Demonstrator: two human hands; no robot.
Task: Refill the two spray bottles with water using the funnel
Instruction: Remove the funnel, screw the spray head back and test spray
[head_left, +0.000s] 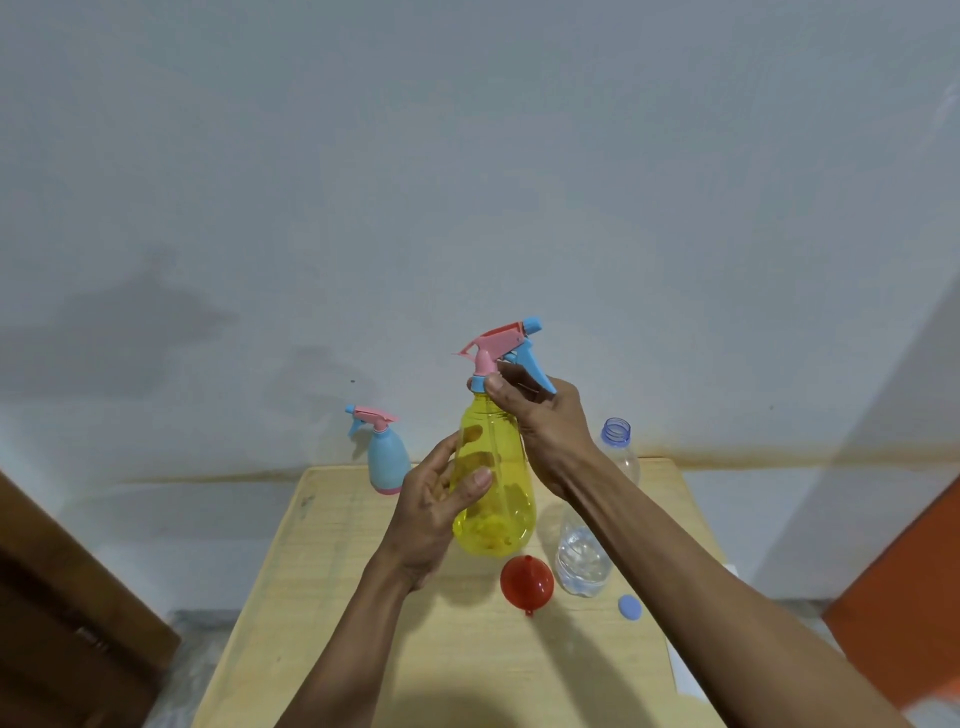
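Yellow spray bottle (493, 483) held above wooden table (363, 597): left hand (434, 512) fingers wrapped around body, right hand (540, 421) pinching blue collar (479, 383). Risk: slipping, knocking open water bottle (584, 551) beside red funnel (526, 579).

Single head-worn wide-angle view, facing forward and down, close over a wooden table (363, 597), wall behind

Wooden table (363, 649); on it blue spray bottle (387, 460), red funnel (526, 581), water bottle (582, 561), blue cap (629, 607).

Bare table (332, 597) left; funnel (527, 580), water bottle (584, 556) right
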